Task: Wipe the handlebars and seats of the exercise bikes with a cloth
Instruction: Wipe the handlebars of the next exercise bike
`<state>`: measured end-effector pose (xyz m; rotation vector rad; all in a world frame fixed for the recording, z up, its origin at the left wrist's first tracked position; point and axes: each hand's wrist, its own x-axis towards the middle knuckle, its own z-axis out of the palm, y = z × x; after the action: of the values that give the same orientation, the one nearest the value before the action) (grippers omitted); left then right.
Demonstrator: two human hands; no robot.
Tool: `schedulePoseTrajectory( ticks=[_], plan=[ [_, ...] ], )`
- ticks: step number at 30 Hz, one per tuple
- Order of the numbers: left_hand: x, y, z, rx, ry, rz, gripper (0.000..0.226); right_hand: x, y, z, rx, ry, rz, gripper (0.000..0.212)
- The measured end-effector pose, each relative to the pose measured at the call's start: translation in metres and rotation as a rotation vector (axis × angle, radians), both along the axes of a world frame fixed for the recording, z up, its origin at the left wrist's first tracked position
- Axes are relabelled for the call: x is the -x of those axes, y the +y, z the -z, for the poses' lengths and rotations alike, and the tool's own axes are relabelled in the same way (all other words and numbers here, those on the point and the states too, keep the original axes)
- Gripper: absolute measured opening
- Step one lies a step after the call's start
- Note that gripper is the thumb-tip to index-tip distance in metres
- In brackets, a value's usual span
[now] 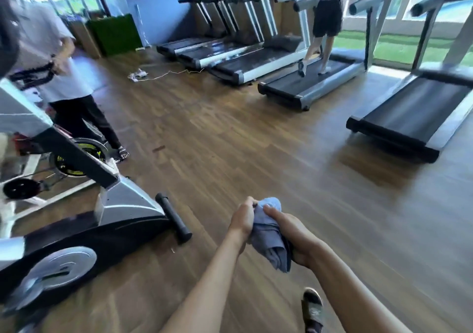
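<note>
Both hands hold a bunched cloth over the wood floor, beside the bikes.

At the near left stands a grey bike (76, 220), its black foot bar (174, 217) on the floor (230, 140); behind it a second bike's flywheel (76, 158) shows, and a person (58, 76) in a pale top stands at the far left. Right of the foot bar, the left hand (243, 218) has its fingers curled round the upper part of the blue-grey cloth (271, 240), and the right hand (294, 235) grips it from the other side, thumb lying over the top. A sandalled foot (312, 307) shows at the near edge. Far across the room runs a row of treadmills (243, 58); another person (325, 20) is on one, and one more treadmill (409, 117) stands at the right.
</note>
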<state>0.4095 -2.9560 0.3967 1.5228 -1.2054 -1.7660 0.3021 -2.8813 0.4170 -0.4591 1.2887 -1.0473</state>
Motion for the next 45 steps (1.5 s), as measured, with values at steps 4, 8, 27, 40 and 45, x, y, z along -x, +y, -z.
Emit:
schedulePoseTrajectory(
  ticks=[4,8,27,40,45],
  plan=[
    [0.045,-0.080,-0.002,0.057,-0.046,-0.015,0.021,0.053,-0.087,0.000,0.022,0.045,-0.093,0.051],
    [0.086,-0.168,-0.014,0.127,-0.062,-0.136,0.021,0.102,-0.191,-0.016,0.088,0.101,-0.229,0.050],
    [-0.014,-0.489,-0.047,0.193,-0.113,-0.856,0.026,0.007,-0.600,-0.039,0.185,0.110,-0.925,0.058],
    [-0.140,-0.495,-0.034,0.044,-0.195,-1.580,0.020,-0.178,-0.679,-0.023,0.181,0.099,-1.616,0.052],
    [-0.133,-0.474,-0.039,0.006,-0.181,-1.955,0.018,-0.221,-0.672,-0.018,0.181,0.096,-1.958,0.053]
  ],
)
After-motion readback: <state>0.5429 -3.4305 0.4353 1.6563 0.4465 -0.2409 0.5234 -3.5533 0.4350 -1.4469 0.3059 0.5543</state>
